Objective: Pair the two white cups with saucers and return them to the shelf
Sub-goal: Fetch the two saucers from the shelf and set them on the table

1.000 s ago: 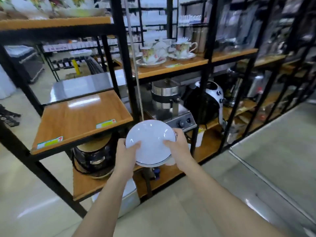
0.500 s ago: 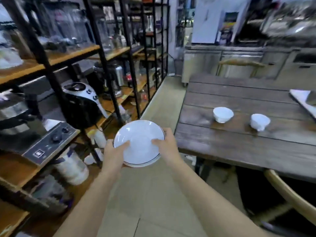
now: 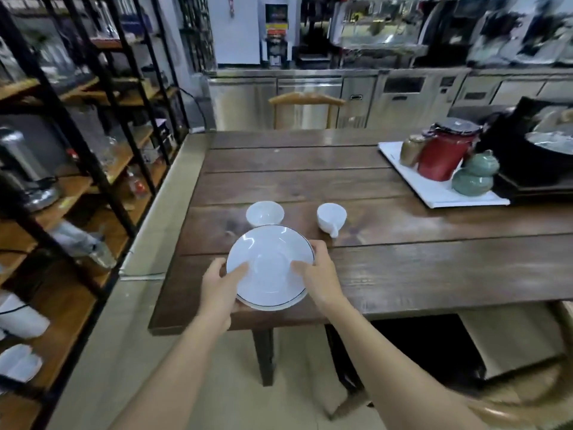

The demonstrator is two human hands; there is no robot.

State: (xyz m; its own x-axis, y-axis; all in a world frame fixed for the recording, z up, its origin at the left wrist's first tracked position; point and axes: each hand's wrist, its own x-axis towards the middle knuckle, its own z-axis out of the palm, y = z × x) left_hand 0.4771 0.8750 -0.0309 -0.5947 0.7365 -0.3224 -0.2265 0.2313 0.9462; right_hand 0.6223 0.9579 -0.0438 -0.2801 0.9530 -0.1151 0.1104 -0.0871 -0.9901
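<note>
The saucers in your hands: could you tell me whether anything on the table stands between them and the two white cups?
Nothing visible does. The saucers, held by the left hand and right hand, sit just short of the cups, with only bare table between. The tray lies off to the right.

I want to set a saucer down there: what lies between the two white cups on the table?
Nothing: the head view shows bare wooden table between the left cup and the right cup.

Red canister [image 3: 443, 153], green jars [image 3: 474, 175], tray [image 3: 434, 190]
</note>
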